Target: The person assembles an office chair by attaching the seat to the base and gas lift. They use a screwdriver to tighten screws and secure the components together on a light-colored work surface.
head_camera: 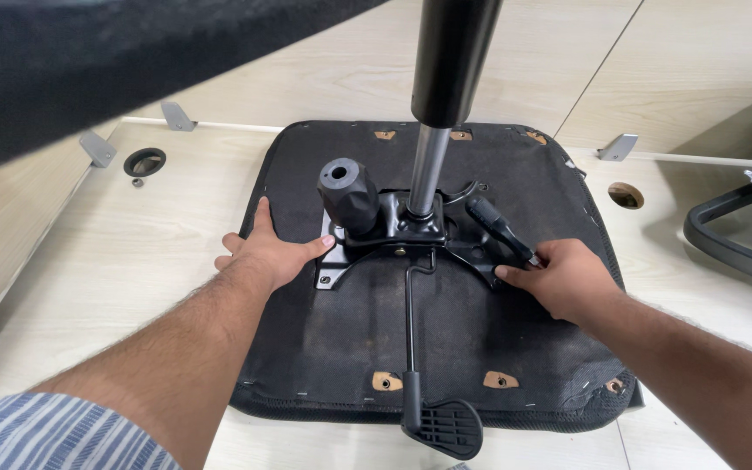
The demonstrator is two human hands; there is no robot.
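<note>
An upturned black chair seat (446, 348) lies on the pale wood surface, its fabric underside facing up. A black metal tilt mechanism (398, 231) is mounted at its middle, with a round tension knob (347, 193) on the left and a gas lift cylinder (435, 113) standing up from it. A long lever with a flat paddle handle (441, 424) runs toward me. My left hand (267, 252) rests flat on the seat, thumb against the mechanism plate. My right hand (563, 277) grips the end of a black-handled tool (500, 228) angled toward the plate.
Metal corner brackets (97, 148) (617, 146) and round cable holes (144, 161) (626, 195) mark the wooden panels. A black curved chair part (733, 244) lies at the right edge. A dark fabric piece (89, 61) fills the upper left.
</note>
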